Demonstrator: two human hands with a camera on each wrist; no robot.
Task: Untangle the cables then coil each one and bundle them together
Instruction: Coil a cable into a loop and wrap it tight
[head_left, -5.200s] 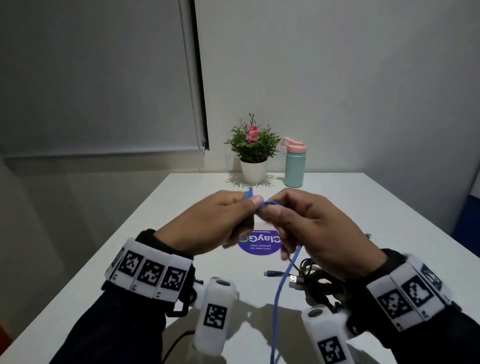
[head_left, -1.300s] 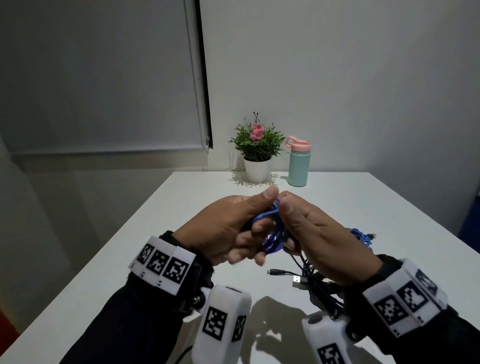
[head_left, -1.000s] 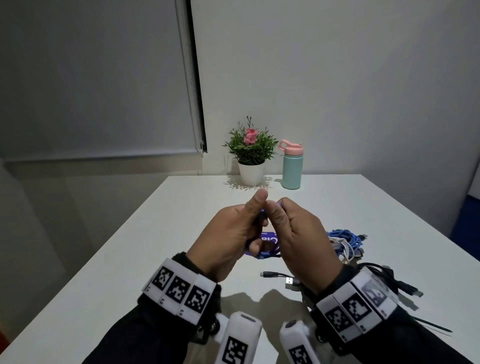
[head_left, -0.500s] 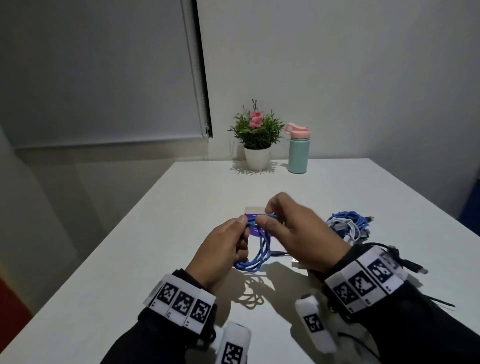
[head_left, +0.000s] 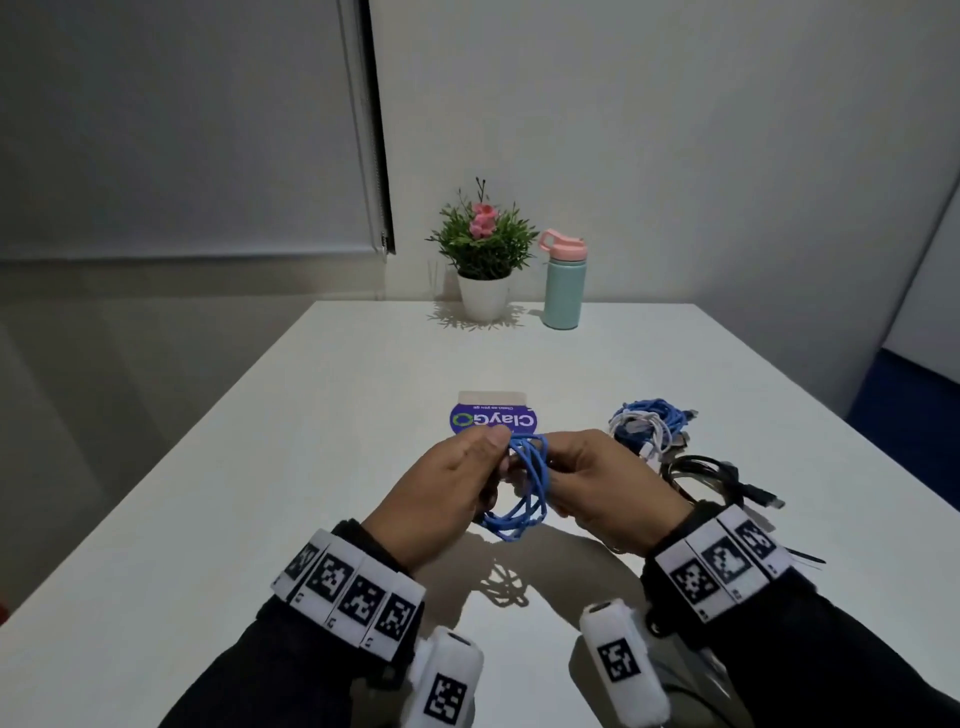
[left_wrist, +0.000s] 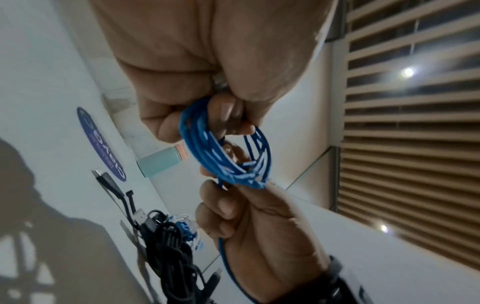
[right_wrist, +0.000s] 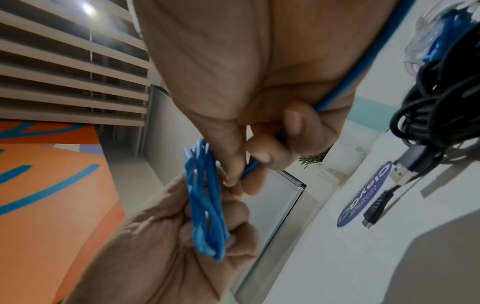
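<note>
- Fingertips of my left hand (head_left: 441, 499) pinch one side of the blue cable (head_left: 524, 488); my right hand (head_left: 602, 493) pinches the other side, fingers curled round it.
- Cable itself: thin, bright blue, wound into a small loose coil of several uneven loops, held up above the white table (head_left: 260, 519), with one strand trailing down past my right palm.
- Just to the right lie a blue-and-white coiled bundle (head_left: 649, 423) and tangled black cables (head_left: 711, 478).
- Farther off stand a potted plant (head_left: 483, 254) and a bottle (head_left: 563, 280).
</note>
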